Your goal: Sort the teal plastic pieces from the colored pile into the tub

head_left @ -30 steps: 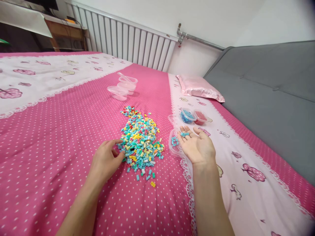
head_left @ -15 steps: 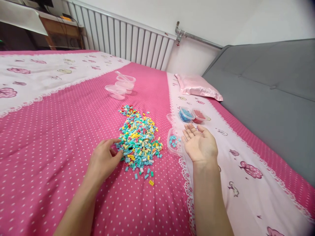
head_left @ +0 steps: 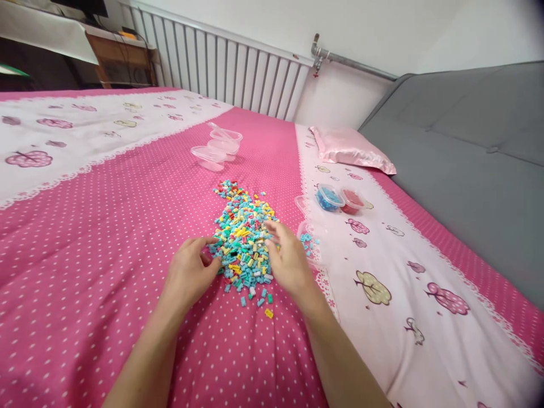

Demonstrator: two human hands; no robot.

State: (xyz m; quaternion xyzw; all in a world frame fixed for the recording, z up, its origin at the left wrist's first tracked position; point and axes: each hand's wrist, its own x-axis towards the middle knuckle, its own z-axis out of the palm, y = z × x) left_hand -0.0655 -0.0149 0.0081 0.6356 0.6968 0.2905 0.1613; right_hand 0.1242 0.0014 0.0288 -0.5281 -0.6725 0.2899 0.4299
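A heap of small building bricks [head_left: 242, 235] in blue, yellow, green, red and white lies on the pink dotted bedspread. At its left edge rests my left hand [head_left: 191, 272], fingers curved, thumb and forefinger apart with nothing visible between them. My right hand [head_left: 289, 260] is at the heap's right edge, its thumb and fingers parted and no brick showing in it. Just beyond that hand, partly hidden by it, is a clear plastic box [head_left: 317, 262] with several light blue bricks [head_left: 307, 243] inside.
Two filled boxes, one of blue bricks [head_left: 329, 198] and one of red bricks [head_left: 352, 201], stand to the right. Clear containers [head_left: 219, 150] sit farther back. A pink pillow [head_left: 351, 150] lies near the grey headboard [head_left: 463, 136]; a radiator [head_left: 229, 68] lines the wall.
My right hand has moved left from over the clear box to the brick heap, turning from palm up to palm facing inward. My left hand stays by the heap. The view has shifted slightly.
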